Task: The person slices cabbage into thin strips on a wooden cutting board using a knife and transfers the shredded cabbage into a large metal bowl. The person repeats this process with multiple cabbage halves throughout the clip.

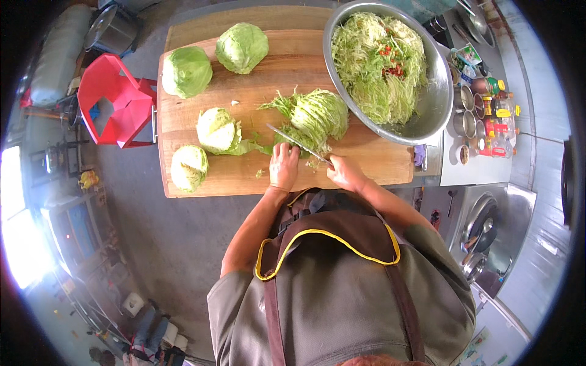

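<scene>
My right hand is closed around the handle of a kitchen knife, whose blade points up and left over the wooden cutting board. Close to the blade, my left hand rests with bent fingers on some green cabbage; how firmly it holds this is hidden. Just beyond the knife lies a heap of shredded cabbage. Left of it are a partly trimmed cabbage and a smaller pale cabbage. Two whole green cabbages, one at the back and one farther left, also sit on the board.
A large steel bowl with shredded cabbage and chopped red pieces overlaps the board's back right. Bottles and metal cups stand on the right-hand counter. A red plastic chair is left of the board. A wok is at the lower right.
</scene>
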Motion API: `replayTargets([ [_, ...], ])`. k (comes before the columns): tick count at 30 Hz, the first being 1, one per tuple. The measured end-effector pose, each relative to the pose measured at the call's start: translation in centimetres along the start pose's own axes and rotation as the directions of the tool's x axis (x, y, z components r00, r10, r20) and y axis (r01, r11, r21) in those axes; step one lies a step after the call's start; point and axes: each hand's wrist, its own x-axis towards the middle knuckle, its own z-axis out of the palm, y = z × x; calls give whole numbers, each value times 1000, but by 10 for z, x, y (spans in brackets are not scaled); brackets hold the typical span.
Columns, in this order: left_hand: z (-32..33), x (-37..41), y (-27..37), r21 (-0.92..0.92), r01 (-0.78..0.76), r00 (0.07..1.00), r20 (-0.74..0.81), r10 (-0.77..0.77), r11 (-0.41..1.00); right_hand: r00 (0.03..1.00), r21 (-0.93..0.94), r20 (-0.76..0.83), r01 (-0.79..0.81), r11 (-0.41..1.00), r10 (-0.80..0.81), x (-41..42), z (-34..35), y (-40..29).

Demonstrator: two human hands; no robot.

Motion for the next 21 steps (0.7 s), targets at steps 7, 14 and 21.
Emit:
replayTargets([
  [7,1,1,1,28,-12,999,-31,13,1000,1000,3,-10,25,1000,-25,9,9,15],
  [14,-2,3,1,2,-28,999,15,28,1000,999,-97,26,-21,995,24,4,27,30],
  [21,-11,-3,-5,-56,-103,993,-67,99,993,999,-21,19,-40,999,41,8,21,30],
])
